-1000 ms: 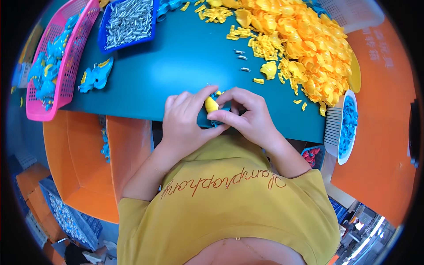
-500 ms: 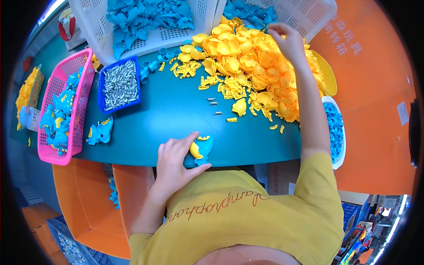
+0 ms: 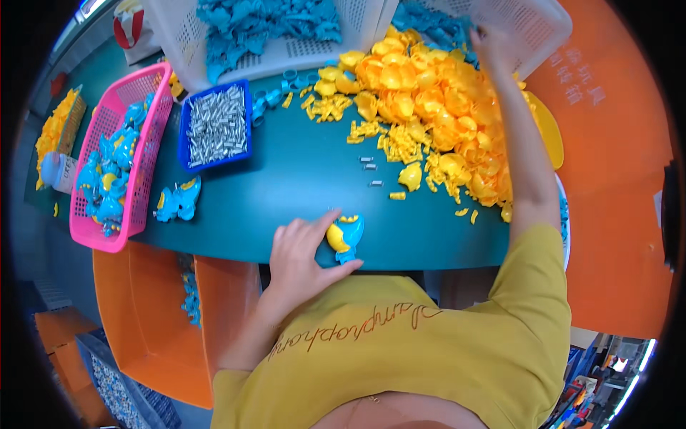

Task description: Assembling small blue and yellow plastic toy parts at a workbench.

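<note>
At the near edge of the table, my left hand [image 3: 304, 250] has its thumb and index finger around a blue and yellow plastic toy part [image 3: 350, 233], gripping it from both ends. My right hand [image 3: 488, 48] is stretched far out to the back right, at the blue plastic pieces [image 3: 439, 28] in the right white crate [image 3: 525, 32]. Its fingers are small and blurred, so what they hold cannot be made out. Below that arm spreads a large heap of yellow shell pieces [image 3: 429, 100]. Several small metal springs [image 3: 370, 166] lie mid-table beside a single yellow shell [image 3: 410, 176].
A blue tray [image 3: 184, 143] of metal springs stands left of centre. Farther left is a pink basket [image 3: 153, 154] with blue and yellow toy parts, and a similar part [image 3: 179, 200] lies beside it. Another white crate [image 3: 171, 43] holds blue pieces. An orange bin [image 3: 136, 314] sits below the table edge.
My right hand has reached farther back, from above the yellow heap to the blue pieces in the crate. The left hand keeps its hold, and the whole view has shifted slightly.
</note>
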Motion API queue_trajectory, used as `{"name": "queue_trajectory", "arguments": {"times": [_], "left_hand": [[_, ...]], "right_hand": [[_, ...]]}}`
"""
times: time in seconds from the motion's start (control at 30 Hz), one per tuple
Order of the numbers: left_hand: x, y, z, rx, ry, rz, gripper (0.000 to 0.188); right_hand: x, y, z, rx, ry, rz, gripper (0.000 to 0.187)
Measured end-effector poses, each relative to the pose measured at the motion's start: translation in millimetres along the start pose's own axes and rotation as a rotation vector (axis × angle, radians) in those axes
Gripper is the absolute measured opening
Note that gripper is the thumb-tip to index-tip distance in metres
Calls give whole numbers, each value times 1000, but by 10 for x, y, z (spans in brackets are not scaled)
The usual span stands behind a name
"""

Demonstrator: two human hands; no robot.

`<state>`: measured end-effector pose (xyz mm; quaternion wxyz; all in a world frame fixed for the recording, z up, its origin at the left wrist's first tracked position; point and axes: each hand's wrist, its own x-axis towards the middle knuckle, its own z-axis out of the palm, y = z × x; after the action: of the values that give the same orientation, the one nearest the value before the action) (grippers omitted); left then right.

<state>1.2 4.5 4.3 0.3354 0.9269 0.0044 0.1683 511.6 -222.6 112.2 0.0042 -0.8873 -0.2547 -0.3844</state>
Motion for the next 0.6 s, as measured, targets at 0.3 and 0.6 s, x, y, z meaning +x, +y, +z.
{"name": "queue_trajectory", "arguments": {"times": [0.3,0.6], "left_hand": [[-25,-31,50,-97,144,-69,81],[-126,-110,-124,-32,86,-34,84]], "right_hand": [[-2118,-1943,-2036,654,-706,-340,31],[-2433,-1963,-1895,1282,-1138,109,60]]}}
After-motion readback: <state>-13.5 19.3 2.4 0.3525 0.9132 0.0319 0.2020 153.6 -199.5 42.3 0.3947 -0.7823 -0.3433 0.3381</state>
